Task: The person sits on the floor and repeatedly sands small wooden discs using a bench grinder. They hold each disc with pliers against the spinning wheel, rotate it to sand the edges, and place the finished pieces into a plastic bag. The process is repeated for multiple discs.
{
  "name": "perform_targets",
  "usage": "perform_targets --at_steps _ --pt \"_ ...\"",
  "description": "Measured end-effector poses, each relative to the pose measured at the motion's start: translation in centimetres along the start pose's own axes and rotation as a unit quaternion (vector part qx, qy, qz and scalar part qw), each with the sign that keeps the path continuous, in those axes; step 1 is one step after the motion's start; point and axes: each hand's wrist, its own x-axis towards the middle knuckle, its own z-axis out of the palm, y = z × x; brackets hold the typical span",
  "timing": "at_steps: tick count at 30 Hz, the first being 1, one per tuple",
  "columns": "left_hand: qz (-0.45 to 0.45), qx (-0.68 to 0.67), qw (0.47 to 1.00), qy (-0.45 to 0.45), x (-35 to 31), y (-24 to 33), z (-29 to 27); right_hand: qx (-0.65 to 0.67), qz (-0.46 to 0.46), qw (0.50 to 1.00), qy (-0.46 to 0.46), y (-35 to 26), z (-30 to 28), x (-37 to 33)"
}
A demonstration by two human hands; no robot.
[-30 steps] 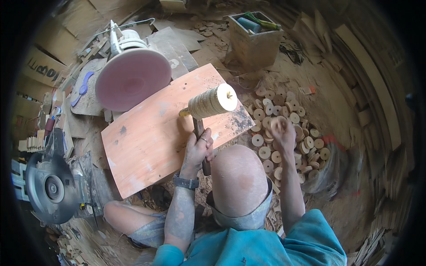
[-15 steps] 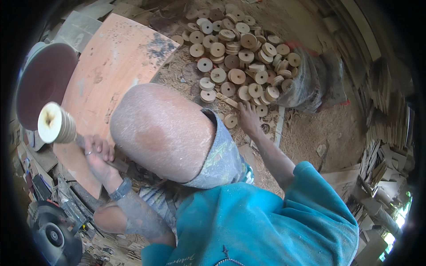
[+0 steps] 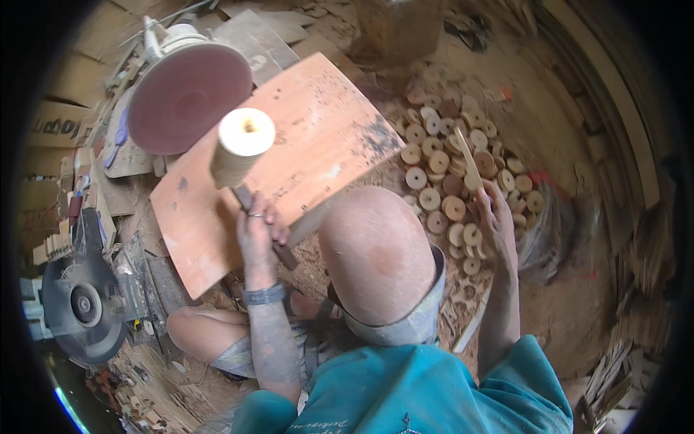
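My left hand (image 3: 259,235) is closed around a dark bar (image 3: 285,256). At the bar's upper end sits a stack of pale round wooden discs (image 3: 238,163), its top face brightly lit with a dark spot in the middle. The stack is over the orange-brown board (image 3: 318,123), close to a large maroon sanding disc (image 3: 189,98). My right hand (image 3: 496,220) is raised at the right, its fingers gripping a thin pale wooden strip (image 3: 468,155) that points up and away. Beneath and beyond that hand lies a heap of round wooden discs with centre holes (image 3: 437,161).
A power tool with a round dark blade guard (image 3: 83,304) stands at the lower left among scraps. A clear plastic bag (image 3: 546,246) lies right of the heap. Wood offcuts (image 3: 614,383) are piled along the right side. Sawdust covers the floor.
My right hand has lifted off the edge of the heap with the wooden strip. The stack in my left hand now appears over the board. The whole view has swung leftward.
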Motion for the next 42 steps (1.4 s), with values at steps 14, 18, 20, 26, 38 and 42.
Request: perform_targets --at_steps 14,18,20,26,38,42 --pt "0.036 0.004 0.999 0.017 3.3 2.8 2.9 0.337 -0.111 0.887 -0.296 -18.8 11.7 6.1" --pt "0.062 0.047 0.996 0.049 3.8 2.5 2.0 0.294 -0.165 0.899 -0.279 -19.2 13.3 6.4" --pt "0.089 0.101 0.986 0.094 4.2 2.0 1.7 0.268 -0.157 0.912 -0.268 -19.9 14.0 6.4" --pt "0.162 0.193 0.957 0.146 6.3 1.0 1.3 0.243 -0.136 0.911 -0.303 -21.2 15.2 7.2" --pt "0.096 0.111 0.984 0.099 13.0 2.5 1.0 0.042 -0.284 0.949 -0.133 -23.1 24.3 17.0" --pt "0.054 0.046 0.992 0.101 14.1 2.8 1.2 -0.034 -0.332 0.941 -0.06 -23.8 25.2 18.5"
